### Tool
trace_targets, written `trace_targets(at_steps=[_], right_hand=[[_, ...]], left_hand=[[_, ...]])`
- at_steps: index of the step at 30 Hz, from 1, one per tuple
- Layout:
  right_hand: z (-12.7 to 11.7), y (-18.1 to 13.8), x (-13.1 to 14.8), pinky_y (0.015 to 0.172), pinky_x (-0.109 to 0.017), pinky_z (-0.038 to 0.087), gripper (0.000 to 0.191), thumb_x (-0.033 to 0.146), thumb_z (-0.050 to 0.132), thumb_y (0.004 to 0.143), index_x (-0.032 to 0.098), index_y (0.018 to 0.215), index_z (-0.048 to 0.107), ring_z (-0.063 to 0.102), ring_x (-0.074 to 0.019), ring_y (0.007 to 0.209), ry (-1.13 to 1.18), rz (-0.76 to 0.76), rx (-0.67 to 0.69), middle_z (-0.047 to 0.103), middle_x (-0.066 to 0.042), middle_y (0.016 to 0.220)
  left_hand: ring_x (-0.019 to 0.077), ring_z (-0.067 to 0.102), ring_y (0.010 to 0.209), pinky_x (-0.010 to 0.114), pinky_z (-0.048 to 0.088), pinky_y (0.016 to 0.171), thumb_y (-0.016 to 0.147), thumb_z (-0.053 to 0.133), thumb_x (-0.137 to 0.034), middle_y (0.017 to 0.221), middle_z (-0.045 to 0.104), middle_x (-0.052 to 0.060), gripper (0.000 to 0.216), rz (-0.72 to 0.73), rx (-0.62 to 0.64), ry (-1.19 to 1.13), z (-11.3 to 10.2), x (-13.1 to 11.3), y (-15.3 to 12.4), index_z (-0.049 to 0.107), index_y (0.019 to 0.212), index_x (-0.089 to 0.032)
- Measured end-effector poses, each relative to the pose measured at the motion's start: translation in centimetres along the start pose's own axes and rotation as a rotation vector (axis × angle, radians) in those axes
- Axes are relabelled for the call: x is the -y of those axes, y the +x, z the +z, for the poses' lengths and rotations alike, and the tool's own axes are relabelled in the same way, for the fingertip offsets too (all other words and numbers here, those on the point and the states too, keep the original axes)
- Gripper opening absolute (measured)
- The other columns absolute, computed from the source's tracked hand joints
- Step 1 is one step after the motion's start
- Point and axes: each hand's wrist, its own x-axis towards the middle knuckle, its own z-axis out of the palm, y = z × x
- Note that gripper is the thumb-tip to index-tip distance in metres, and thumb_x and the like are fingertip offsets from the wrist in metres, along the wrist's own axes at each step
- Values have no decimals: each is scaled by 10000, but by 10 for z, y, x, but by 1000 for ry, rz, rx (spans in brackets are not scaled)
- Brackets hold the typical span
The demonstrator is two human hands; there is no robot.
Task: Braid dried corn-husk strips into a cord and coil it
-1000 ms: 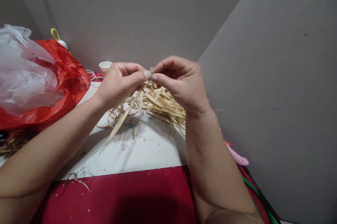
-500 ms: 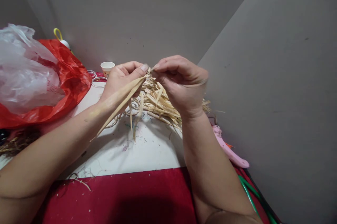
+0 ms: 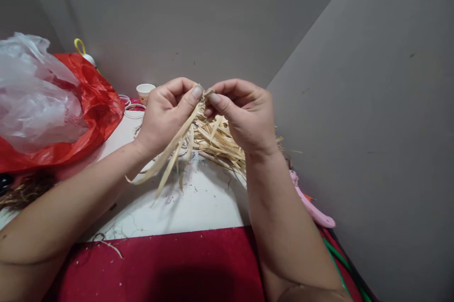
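Note:
My left hand (image 3: 165, 115) and my right hand (image 3: 244, 112) meet above a white table (image 3: 198, 205), thumbs and fingers pinched together on the top end of pale dried straw strips (image 3: 170, 157). The loose strip ends hang down to the left, below my left wrist. Behind and under my hands lies a heap of the same straw strips (image 3: 218, 143) on the table. Both hands are closed.
A red plastic bag (image 3: 88, 103) with a clear plastic bag (image 3: 33, 98) on it fills the left. A small paper cup (image 3: 145, 91) and clear round lids (image 3: 133, 110) stand at the back. A pink tool (image 3: 312, 207) lies at the right by the grey wall. Red cloth (image 3: 166, 264) covers the near edge.
The hanging strips have swung from along my left forearm to dangle lower, now split into two ends. My hands have stayed pinched together at about the same spot.

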Motion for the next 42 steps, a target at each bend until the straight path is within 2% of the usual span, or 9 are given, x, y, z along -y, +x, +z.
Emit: trace_targets(at_steps=[7,9,12,16,21,29,33,37,42], right_hand=[[-9,0,4,568,-222,541,307,458,822,735,194,823,695,614,-85,601,80,126,76,652,20,701],[-12,0,6,570,-224,544,316,460,827,727,184,816,701,624,-90,611,79,168,106,664,11,712],[-13,0,11,586,-234,555,318,468,817,733,178,811,710,643,-104,646,60,183,111,678,-4,734],[-8,-1,15,633,-251,574,277,385,857,696,182,811,708,643,-105,674,1,115,95,693,-5,775],[-3,-1,14,703,-278,596,165,298,803,753,194,829,701,660,-114,722,-59,5,35,700,3,802],[-7,-2,11,732,-293,588,80,251,748,802,196,838,702,657,-121,752,-94,-90,28,679,3,808],[-7,-2,11,751,-297,581,96,263,749,812,193,805,683,644,-124,783,-123,-125,49,665,-5,836],[-6,-2,14,742,-295,584,164,303,793,790,221,865,673,633,-128,798,-96,-87,58,651,3,843],[-9,-3,22,648,-294,583,330,399,862,704,245,948,703,624,-138,708,-31,82,85,652,1,790]], left_hand=[[111,574,631,250,432,620,978,508,-341,687,620,17,265,475,146,518,-10,8,-1,601,797,-172],[115,585,642,250,421,618,988,475,-314,697,623,20,256,536,153,597,-11,14,-1,598,813,-172],[119,584,637,251,408,607,992,457,-319,696,619,21,267,543,119,672,-11,21,-2,594,813,-175],[116,558,612,251,407,596,984,483,-372,665,603,16,297,466,68,624,-9,18,-3,606,795,-179],[103,507,574,242,404,561,933,579,-451,617,575,-2,341,259,29,381,-6,7,-1,612,729,-180],[103,560,597,216,423,533,877,672,-420,636,612,-4,287,-84,98,-12,-2,1,3,633,751,-166],[92,545,530,209,405,484,826,726,-453,559,557,-23,340,-268,166,-176,-4,-3,5,590,700,-168],[72,482,446,205,341,417,784,753,-510,503,502,-40,393,-370,230,-221,-8,1,8,578,679,-174],[74,456,410,220,299,388,797,722,-557,487,506,-30,407,-368,320,-193,-12,4,8,604,689,-183]])
